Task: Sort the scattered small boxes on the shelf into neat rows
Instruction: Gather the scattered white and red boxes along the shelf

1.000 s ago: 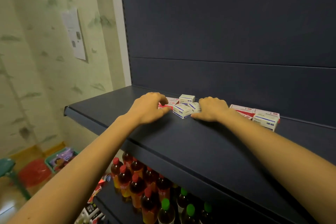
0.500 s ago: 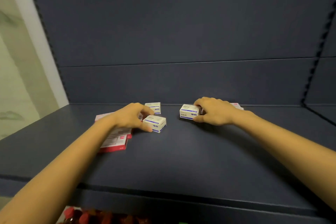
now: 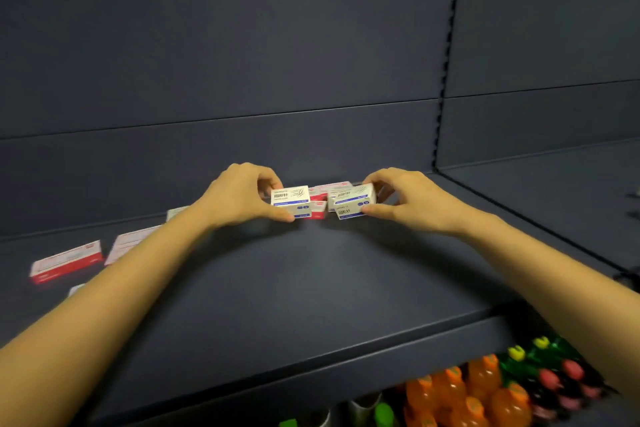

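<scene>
My left hand (image 3: 239,196) grips a small white box with a blue stripe (image 3: 290,200), held upright just above the dark shelf (image 3: 311,288). A second white and blue box (image 3: 353,204) sits tilted in my right hand (image 3: 403,201). The two boxes are a short way apart near the shelf's back. Between and behind them lie red and white boxes (image 3: 320,206). At the far left a flat red and white box (image 3: 65,262) rests on the shelf, with another (image 3: 130,244) beside it, partly hidden by my left forearm.
The shelf's back panel (image 3: 242,80) rises right behind the boxes. A perforated upright (image 3: 445,80) and a divider edge bound the shelf on the right. Below the front edge stand orange bottles (image 3: 467,392) and darker bottles (image 3: 561,374).
Both hands have lifted a white and blue box each off the shelf and brought them toward each other. The camera has swung right, so the red boxes now lie far left.
</scene>
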`<action>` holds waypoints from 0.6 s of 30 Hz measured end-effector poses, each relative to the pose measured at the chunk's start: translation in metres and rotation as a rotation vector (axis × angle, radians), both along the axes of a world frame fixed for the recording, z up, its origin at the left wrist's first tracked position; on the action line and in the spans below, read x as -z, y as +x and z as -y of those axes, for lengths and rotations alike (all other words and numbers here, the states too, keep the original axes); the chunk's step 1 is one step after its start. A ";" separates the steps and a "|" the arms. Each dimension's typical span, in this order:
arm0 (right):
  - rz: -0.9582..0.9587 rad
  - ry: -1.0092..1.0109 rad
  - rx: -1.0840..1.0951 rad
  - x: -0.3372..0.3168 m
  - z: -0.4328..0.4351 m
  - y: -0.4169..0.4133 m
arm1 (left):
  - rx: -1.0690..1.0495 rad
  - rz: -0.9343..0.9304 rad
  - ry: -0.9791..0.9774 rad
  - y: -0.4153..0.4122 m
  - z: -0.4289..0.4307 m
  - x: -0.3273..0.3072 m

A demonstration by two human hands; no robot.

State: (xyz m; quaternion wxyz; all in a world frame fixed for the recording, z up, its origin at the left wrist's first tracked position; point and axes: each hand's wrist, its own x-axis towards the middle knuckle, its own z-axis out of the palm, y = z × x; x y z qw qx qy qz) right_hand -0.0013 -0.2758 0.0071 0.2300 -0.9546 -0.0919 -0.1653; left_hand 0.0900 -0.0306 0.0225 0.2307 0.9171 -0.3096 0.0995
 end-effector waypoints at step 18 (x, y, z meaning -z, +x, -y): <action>0.083 0.173 0.327 -0.007 0.230 -0.193 | 0.379 -0.044 -0.127 -0.112 0.283 -0.003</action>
